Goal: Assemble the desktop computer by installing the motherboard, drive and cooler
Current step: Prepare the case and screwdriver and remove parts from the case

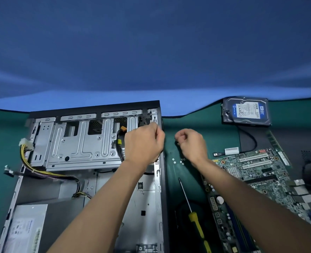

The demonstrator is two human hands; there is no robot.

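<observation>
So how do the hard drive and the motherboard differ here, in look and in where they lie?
The hard drive is a small dark box with a blue and white label; the motherboard is a large green board crowded with slots and chips. The hard drive lies at the far edge of the mat; the motherboard lies nearer, partly under the right forearm. Both lie flat, outside the open case, not yet installed.

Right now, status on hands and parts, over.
Left hand curled at the case top right corner; right hand curled above loose screws. Motherboard and hard drive still outside on the mat. Screwdriver lies between.
</observation>
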